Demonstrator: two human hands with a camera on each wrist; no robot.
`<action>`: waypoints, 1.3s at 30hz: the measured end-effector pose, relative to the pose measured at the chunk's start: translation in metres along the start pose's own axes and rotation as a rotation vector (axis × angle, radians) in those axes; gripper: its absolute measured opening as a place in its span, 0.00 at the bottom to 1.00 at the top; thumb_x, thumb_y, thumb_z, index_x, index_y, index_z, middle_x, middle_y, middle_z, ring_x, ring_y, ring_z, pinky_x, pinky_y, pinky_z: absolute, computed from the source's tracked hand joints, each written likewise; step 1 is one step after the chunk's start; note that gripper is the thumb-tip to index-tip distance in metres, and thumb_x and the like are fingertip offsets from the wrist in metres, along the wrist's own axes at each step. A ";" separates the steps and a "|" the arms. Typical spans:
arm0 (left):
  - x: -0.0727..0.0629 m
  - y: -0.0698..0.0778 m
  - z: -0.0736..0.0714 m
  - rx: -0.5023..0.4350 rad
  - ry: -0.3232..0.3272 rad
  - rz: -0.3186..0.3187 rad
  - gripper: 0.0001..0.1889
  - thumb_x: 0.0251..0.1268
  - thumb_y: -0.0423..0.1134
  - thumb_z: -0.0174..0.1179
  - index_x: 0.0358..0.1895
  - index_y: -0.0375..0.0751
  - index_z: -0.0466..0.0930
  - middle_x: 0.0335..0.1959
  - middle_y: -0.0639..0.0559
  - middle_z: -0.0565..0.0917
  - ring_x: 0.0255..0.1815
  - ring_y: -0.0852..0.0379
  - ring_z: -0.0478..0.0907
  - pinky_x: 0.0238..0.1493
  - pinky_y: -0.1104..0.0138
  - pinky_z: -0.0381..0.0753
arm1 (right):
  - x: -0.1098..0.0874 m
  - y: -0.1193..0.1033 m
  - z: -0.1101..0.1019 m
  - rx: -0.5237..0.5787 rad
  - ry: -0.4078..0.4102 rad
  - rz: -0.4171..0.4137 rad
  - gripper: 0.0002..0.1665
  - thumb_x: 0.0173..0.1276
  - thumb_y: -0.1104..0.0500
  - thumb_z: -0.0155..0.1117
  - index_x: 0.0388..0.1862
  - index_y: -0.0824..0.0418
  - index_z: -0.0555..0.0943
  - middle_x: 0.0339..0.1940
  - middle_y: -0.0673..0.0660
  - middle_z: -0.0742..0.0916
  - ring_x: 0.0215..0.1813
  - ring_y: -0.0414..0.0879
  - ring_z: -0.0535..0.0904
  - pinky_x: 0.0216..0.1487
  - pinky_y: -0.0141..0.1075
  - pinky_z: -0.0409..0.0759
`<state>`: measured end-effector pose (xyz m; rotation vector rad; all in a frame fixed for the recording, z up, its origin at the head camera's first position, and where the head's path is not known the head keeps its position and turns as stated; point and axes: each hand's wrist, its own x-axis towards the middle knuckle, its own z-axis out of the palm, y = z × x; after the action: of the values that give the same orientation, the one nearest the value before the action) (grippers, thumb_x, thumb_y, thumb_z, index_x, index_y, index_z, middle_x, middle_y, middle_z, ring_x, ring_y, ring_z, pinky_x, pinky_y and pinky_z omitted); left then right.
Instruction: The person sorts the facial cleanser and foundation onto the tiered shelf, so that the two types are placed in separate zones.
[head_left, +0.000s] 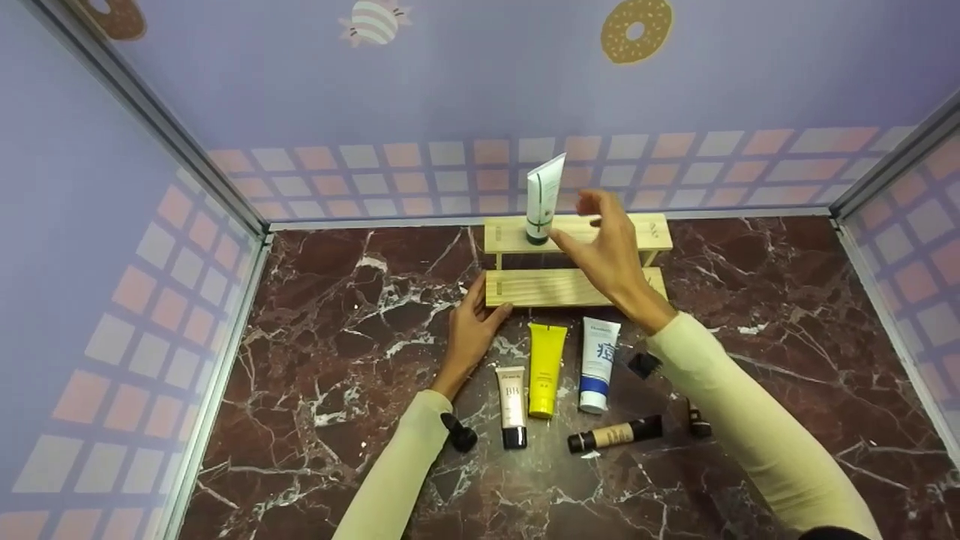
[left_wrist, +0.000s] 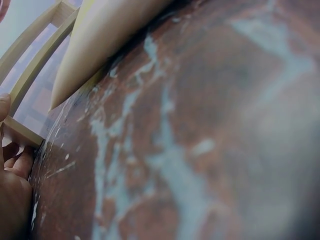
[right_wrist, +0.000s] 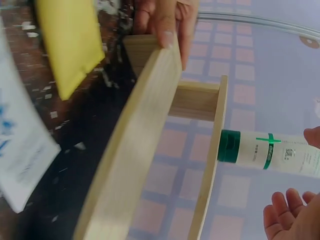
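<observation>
Sleeves (head_left: 765,427), pale, 2, are reaching in from the near side. Tubes, 5: BB cream (head_left: 511,401), yellow (head_left: 547,367), white-and-blue (head_left: 599,360) and black-and-beige (head_left: 613,435) are lying before the rack; 1 green-capped white tube (head_left: 545,195) is standing on the upper tier, left of centre, near its front edge. Wooden two-tier rack (head_left: 547,287), 1, is standing by the table's far edge. Left hand (head_left: 470,330) is gripping its lower left front corner. Right hand (head_left: 611,259) is spreading thumb and fingers wide beside the white tube, gripping nothing; thumb contact cannot be told. Table (head_left: 315,337): dark red, marbled. Wall (head_left: 480,82): lilac, chequered below, showing 2 doughnuts (head_left: 616,41), 1 sweet (head_left: 373,22).
</observation>
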<state>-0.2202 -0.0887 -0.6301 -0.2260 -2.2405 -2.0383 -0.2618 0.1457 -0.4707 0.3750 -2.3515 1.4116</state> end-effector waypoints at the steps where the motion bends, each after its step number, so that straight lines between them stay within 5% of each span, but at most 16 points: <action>1: 0.000 0.000 0.000 0.008 0.001 0.000 0.45 0.75 0.37 0.74 0.86 0.28 0.59 0.82 0.32 0.68 0.80 0.39 0.73 0.75 0.54 0.80 | -0.005 0.001 -0.004 -0.005 0.002 0.007 0.39 0.66 0.62 0.84 0.70 0.73 0.77 0.58 0.70 0.85 0.60 0.62 0.82 0.66 0.56 0.83; 12: 0.000 -0.005 -0.011 0.014 0.027 0.008 0.43 0.76 0.33 0.73 0.86 0.27 0.59 0.81 0.30 0.69 0.78 0.36 0.74 0.74 0.55 0.81 | -0.055 0.022 -0.030 -0.060 0.004 0.037 0.34 0.66 0.61 0.84 0.65 0.75 0.80 0.57 0.69 0.87 0.58 0.63 0.83 0.64 0.53 0.84; 23: 0.001 -0.004 -0.003 0.002 0.003 0.020 0.44 0.77 0.35 0.73 0.86 0.26 0.58 0.82 0.31 0.67 0.79 0.36 0.74 0.74 0.56 0.81 | -0.094 0.049 -0.061 -0.057 0.006 0.166 0.30 0.67 0.63 0.84 0.64 0.73 0.82 0.58 0.69 0.86 0.59 0.65 0.83 0.63 0.61 0.85; 31: 0.001 -0.002 0.002 -0.006 0.012 0.027 0.44 0.76 0.34 0.73 0.86 0.25 0.57 0.83 0.31 0.67 0.78 0.37 0.74 0.73 0.57 0.82 | -0.112 0.064 -0.069 -0.105 -0.011 0.214 0.31 0.67 0.62 0.85 0.64 0.72 0.82 0.57 0.68 0.88 0.58 0.64 0.86 0.58 0.47 0.86; 39: 0.002 -0.003 0.002 0.000 0.018 0.040 0.44 0.75 0.33 0.73 0.85 0.24 0.58 0.82 0.30 0.67 0.77 0.35 0.75 0.73 0.57 0.81 | -0.134 0.071 -0.065 -0.121 -0.061 0.252 0.31 0.68 0.60 0.84 0.64 0.73 0.83 0.56 0.71 0.89 0.58 0.66 0.86 0.63 0.60 0.85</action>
<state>-0.2227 -0.0869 -0.6333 -0.2498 -2.2077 -2.0121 -0.1595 0.2409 -0.5576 0.0913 -2.5918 1.3720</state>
